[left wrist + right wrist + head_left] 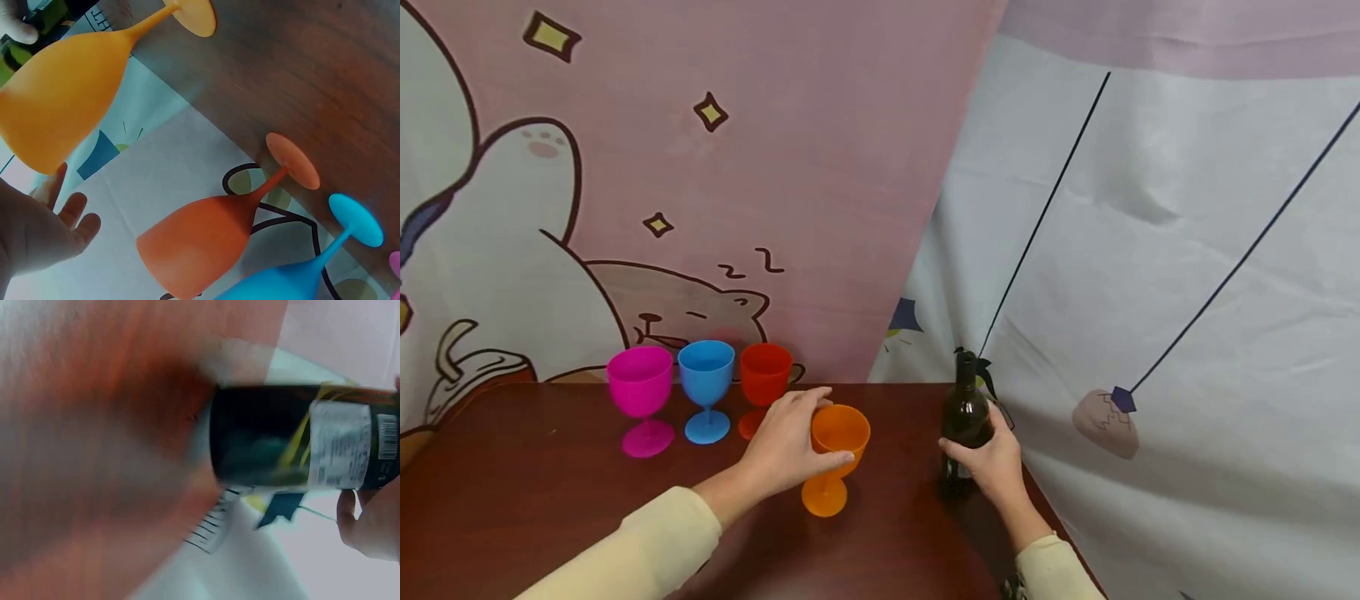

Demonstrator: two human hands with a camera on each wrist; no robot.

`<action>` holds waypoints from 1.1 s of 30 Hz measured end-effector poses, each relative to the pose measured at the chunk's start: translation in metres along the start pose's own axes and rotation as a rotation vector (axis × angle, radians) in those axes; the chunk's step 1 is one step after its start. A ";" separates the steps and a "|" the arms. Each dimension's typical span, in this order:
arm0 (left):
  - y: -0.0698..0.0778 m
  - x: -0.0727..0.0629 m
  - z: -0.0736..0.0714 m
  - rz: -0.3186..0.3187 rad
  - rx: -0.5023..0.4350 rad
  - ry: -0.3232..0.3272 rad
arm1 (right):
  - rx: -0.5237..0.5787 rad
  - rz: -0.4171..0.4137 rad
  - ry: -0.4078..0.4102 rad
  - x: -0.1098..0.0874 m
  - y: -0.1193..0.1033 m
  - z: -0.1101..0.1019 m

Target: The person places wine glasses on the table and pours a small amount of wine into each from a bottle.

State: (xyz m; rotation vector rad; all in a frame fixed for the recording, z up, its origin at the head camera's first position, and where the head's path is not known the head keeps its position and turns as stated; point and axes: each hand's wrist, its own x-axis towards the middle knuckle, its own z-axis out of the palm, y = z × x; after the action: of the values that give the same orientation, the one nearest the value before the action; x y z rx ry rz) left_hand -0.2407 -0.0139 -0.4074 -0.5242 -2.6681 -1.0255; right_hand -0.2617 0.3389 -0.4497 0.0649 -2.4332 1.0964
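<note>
An orange plastic goblet [841, 432] stands upright on the table. My left hand [781, 443] is at its left side, thumb across the front of the bowl and fingers spread toward the far rim. In the left wrist view, loosely bent fingers [76, 211] lie beside the goblet's rim, one fingertip right at it. My right hand [997, 465] grips a dark green wine bottle [964, 415] round its body, thumb on the near side. A white barcode label [340, 444] on the bottle shows in the right wrist view.
Behind my left hand stand a red goblet [765, 371], a blue goblet [706, 371] and a magenta goblet [640, 383] in a row. The dark brown table [535, 500] ends against printed cloth [820, 167] at the back and right.
</note>
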 end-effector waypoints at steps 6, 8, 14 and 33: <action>-0.004 -0.008 -0.001 0.010 -0.086 -0.014 | -0.458 -0.521 0.043 0.006 -0.021 -0.004; -0.005 -0.009 0.000 0.009 -0.099 -0.015 | -0.536 -0.642 0.072 0.009 -0.029 -0.006; -0.005 -0.009 0.000 0.028 -0.122 -0.008 | -0.627 -0.779 0.102 0.015 -0.050 -0.015; -0.004 -0.009 0.001 0.013 -0.125 -0.005 | -0.771 -0.916 0.096 0.024 -0.078 -0.029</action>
State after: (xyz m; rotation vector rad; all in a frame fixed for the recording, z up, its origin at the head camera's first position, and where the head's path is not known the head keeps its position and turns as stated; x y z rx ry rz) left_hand -0.2342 -0.0177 -0.4133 -0.5681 -2.6139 -1.1946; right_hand -0.2540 0.3102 -0.3683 0.7506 -2.1501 -0.2301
